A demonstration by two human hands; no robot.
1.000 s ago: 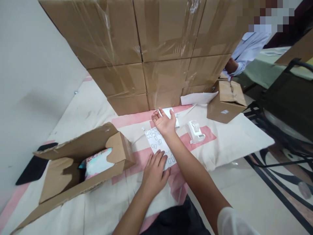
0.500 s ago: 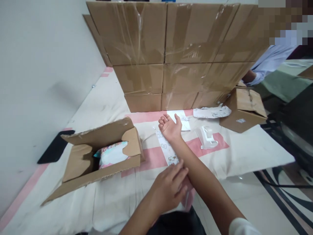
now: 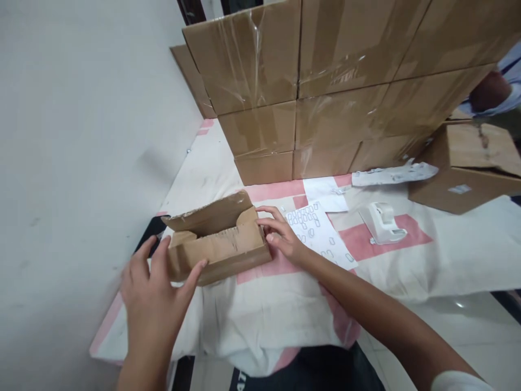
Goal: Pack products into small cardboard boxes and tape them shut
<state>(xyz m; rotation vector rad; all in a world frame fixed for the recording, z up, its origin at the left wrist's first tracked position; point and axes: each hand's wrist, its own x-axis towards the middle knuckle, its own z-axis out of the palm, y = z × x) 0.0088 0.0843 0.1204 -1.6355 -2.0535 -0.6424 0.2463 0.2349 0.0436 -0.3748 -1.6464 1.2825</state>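
A small brown cardboard box (image 3: 234, 263) sits on the cloth-covered table before me. Its front flap is folded inward over the opening, while the back flap (image 3: 211, 217) still stands up. What lies inside is hidden. At the left end of the box, my left hand (image 3: 157, 288) is open, thumb and fingers spread wide around that corner. My right hand (image 3: 280, 233) rests its outstretched fingers against the box's right end. Beside the right hand lies a white sheet (image 3: 321, 233) with small printed outlines, partly covered by the forearm.
Behind stands a wall of taped cartons (image 3: 301, 108). To the right are a white tape dispenser (image 3: 382, 224), a torn paper strip (image 3: 393, 175) and a closed carton (image 3: 464, 168). A black flat object (image 3: 152, 231) lies left of the box. A co-worker's arm (image 3: 490, 92) shows at far right.
Both hands have moved left to the box's two ends. The front flap has been folded in, and the colourful packet seen inside is now hidden. The view has swung slightly left.
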